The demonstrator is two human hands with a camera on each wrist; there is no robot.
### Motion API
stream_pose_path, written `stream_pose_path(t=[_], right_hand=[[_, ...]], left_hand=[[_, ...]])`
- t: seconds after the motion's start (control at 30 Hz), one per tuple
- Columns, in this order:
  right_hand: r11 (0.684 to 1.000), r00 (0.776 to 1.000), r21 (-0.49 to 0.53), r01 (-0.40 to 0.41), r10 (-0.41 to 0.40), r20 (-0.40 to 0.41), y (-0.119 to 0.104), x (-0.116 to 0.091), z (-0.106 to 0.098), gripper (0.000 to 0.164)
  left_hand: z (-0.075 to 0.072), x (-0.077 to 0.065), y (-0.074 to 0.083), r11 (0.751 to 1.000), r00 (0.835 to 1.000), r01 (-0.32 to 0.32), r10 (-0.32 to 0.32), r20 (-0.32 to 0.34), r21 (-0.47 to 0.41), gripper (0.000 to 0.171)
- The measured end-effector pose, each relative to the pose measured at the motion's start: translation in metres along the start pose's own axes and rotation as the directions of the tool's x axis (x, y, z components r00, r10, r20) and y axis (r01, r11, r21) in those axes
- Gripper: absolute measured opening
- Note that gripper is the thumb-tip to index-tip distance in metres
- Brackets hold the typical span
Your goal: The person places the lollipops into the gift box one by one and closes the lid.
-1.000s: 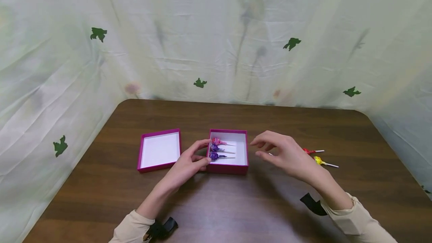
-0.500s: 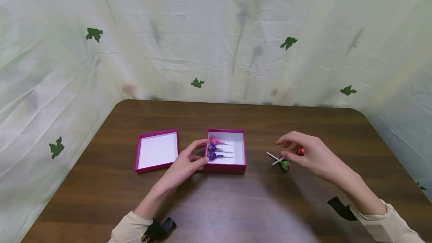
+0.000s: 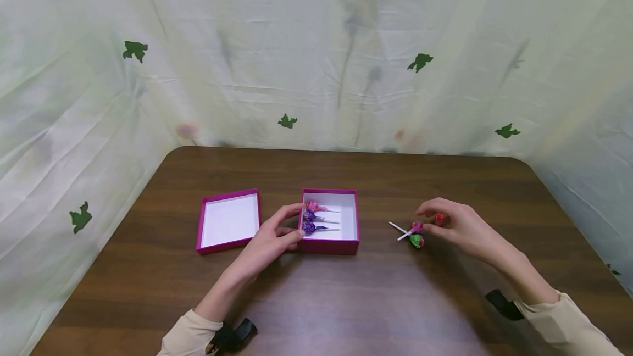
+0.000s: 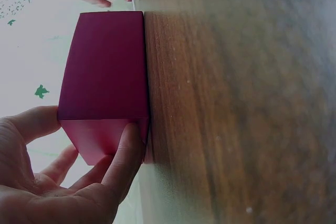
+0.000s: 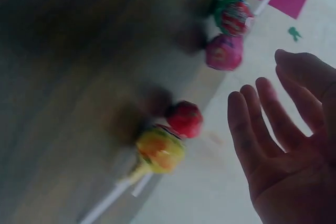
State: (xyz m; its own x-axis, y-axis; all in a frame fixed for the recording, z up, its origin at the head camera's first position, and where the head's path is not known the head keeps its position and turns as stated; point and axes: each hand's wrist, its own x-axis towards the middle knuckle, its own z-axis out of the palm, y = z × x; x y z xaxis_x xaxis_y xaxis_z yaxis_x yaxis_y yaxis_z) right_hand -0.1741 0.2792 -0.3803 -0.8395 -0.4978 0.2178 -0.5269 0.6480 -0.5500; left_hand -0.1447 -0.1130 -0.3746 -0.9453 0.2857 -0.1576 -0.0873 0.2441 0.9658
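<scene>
My left hand [image 3: 272,235] holds the left end of an open magenta box [image 3: 328,246], fingers against its side wall and thumb at the rim. Inside lie a pink lollipop [image 3: 312,206] and two purple lollipops, one [image 3: 309,228] nearest the front. My right hand [image 3: 457,224] is over the loose lollipops, fingers loosely bent and grasping nothing. Just left of its fingertips, a pink lollipop [image 3: 417,227] and a green lollipop [image 3: 417,241] lie with sticks crossed. A red lollipop [image 5: 185,119] and a yellow lollipop [image 5: 160,149] show beside the hand in the right wrist view; the yellow one is hidden from the head view.
The magenta lid [image 3: 227,245] lies left of the box, white inside facing up. Everything rests on a brown wooden table [image 3: 346,301]. A pale curtain [image 3: 306,59] with green leaf shapes hangs around the table's far side and flanks.
My right hand has moved right, away from the box, uncovering the pink and green lollipops and covering the yellow one. My left hand stays at the box.
</scene>
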Motion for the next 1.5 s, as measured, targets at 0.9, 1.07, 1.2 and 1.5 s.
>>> stream_pose_path(t=[0.9,1.07,1.2,1.5], right_hand=[[0.935,0.938,0.083,-0.345,0.346,0.005,0.004,0.023,0.036,0.029],[0.930,0.935,0.102,-0.354,0.353,0.028,0.002,0.025,0.038,0.027],[0.935,0.940,0.095,-0.341,0.339,0.031,-0.002,0.026,0.038,0.022],[0.946,0.955,0.129,-0.296,0.295,0.027,-0.014,0.027,0.032,0.020]], left_hand=[[0.000,-0.001,0.001,1.000,1.000,0.003,-0.003,-0.012,0.011,0.053],[0.001,-0.001,0.001,1.000,1.000,0.005,-0.004,-0.016,0.013,0.053],[0.001,-0.001,0.001,1.000,1.000,0.008,-0.007,-0.016,0.015,0.053],[0.000,0.000,0.000,1.000,1.000,0.006,-0.005,-0.020,0.020,0.052]])
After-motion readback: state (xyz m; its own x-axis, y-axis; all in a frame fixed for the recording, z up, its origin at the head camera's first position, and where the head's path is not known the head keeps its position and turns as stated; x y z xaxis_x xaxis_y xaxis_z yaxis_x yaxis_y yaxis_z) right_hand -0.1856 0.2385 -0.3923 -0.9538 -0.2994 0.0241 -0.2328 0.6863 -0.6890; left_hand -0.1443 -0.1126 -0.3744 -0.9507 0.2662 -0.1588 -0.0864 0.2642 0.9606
